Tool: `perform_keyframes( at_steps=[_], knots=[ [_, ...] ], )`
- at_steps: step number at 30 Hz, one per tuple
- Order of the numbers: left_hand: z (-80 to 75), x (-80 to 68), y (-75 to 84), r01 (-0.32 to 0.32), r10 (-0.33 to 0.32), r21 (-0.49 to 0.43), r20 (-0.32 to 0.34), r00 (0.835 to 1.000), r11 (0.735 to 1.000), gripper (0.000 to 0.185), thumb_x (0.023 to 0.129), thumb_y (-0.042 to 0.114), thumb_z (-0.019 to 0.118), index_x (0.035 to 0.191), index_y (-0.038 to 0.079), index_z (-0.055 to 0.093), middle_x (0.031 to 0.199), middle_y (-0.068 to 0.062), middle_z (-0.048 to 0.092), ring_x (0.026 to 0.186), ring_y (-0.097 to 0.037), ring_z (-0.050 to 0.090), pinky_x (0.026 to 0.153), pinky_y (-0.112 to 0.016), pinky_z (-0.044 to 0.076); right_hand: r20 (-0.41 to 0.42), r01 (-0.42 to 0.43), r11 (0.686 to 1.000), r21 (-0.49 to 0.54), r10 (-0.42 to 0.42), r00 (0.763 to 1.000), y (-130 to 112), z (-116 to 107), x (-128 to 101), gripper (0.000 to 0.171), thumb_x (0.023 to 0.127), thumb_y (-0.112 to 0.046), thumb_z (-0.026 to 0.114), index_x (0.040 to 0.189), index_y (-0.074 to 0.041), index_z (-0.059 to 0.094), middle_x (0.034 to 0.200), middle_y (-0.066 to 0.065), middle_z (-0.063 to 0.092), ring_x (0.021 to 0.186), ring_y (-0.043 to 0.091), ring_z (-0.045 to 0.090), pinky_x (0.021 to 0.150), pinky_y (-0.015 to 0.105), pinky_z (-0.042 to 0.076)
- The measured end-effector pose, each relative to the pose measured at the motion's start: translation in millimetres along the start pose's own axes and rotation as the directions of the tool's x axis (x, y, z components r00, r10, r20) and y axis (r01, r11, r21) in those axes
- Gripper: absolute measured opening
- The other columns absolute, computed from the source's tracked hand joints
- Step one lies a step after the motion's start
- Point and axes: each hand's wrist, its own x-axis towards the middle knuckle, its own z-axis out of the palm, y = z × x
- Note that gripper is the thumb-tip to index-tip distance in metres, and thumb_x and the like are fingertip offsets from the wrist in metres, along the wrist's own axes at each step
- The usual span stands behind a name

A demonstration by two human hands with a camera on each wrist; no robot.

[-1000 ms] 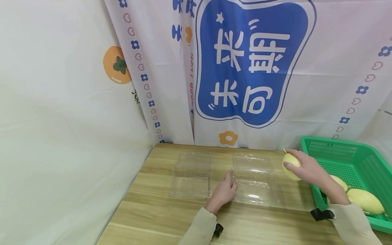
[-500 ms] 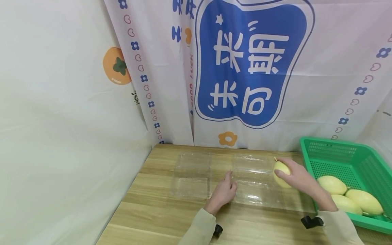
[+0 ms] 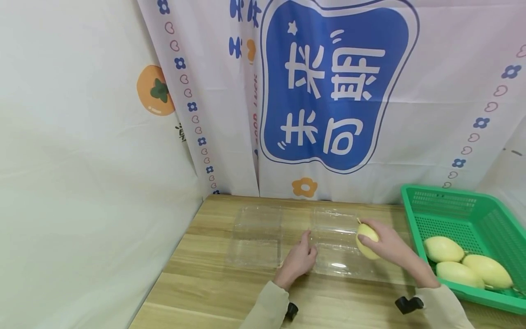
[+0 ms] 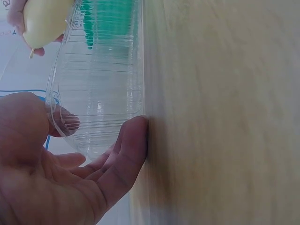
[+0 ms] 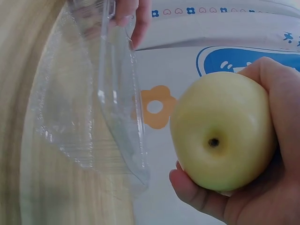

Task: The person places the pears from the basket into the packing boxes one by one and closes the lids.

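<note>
**Pear carried over the right-hand clear tray**

Pear (image 3: 367,239), pale yellow with a thin stem, sits in the right hand (image 3: 384,244), whose fingers curl round it. In the head view it now hangs over the right edge of the nearer of two clear plastic clamshell trays (image 3: 340,240); a second ago it was beside the green basket (image 3: 468,217), and half a second ago just short of the tray's edge. The left hand (image 3: 299,260) has kept its place, fingers fairly straight and touching the left rim of that same tray. Counted on the wooden counter (image 3: 213,283): two clear trays, the other one (image 3: 258,233) lying to the left, and one green basket. Three more pears (image 3: 444,249) lie in the basket; a second ago the arm hid part of them. A printed cloth backdrop (image 3: 337,87) hangs behind.

From the left wrist, the left hand (image 4: 61,173) shows a thumb and a finger on either side of the tray's ribbed clear wall (image 4: 101,89), loosely open rather than clenched. The pear (image 4: 44,21) and a bit of the right hand appear at the upper left, above the tray.

From the right wrist, the right hand (image 5: 262,164) cups the pear (image 5: 220,131), blossom end toward the camera. The clear tray (image 5: 98,103) lies to its left, apart from the fruit, with fingertips (image 5: 131,14) of the left hand on its far rim.
</note>
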Motion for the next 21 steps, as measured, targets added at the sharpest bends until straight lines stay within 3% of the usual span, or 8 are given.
perform_keyframes(
  at_steps=[6,21],
  knots=[
    [0.1,-1.0,0.8,0.004,-0.004,-0.001,0.006,1.0,1.0,0.057,0.102,0.024,0.042,0.155,0.013,0.024,0.054,0.005,0.044,0.04,-0.01,0.042,0.041,-0.029,0.039,-0.012,0.004,1.0,0.028,-0.004,1.0,-1.9,12.3,-0.3,0.054,0.092,-0.029,0.064,0.135,0.002,0.053,0.122,0.024,0.061,0.086,0.018,0.055,0.06,0.026,0.044],
    [-0.5,0.8,0.3,-0.006,0.005,0.028,0.005,1.0,1.0,0.057,0.101,0.024,0.043,0.154,0.012,0.025,0.055,0.005,0.044,0.042,-0.01,0.041,0.042,-0.029,0.037,0.044,-0.051,0.998,0.043,0.049,0.998,-7.5,30.7,-0.5,0.061,0.094,-0.039,0.062,0.141,-0.003,0.049,0.127,0.022,0.057,0.078,0.016,0.052,0.054,0.027,0.045]
  ],
)
